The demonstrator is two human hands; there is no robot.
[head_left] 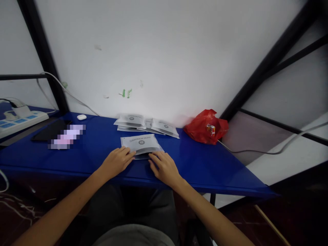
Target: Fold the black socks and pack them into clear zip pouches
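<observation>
Several pouches [131,120] behind front pouch [140,142], red bag [201,128] right

White wall [164,51], blue desk [205,167], dim floor [249,228], perhaps tiled.

Exposure OK up top, dim down low. Wall [164,51] brightest at upper center, greying toward the corners; light source out of frame. Floor [15,225] nearly black in both lower corners, detail lost. Soft sheen on desk [212,167], small glints on red bag [198,128]. Pouch [140,147] print readable but soft. Wide-angle stretch: posts [38,51] splay toward upper corners. Mosaic patch [67,136] hides detail at left.
</observation>
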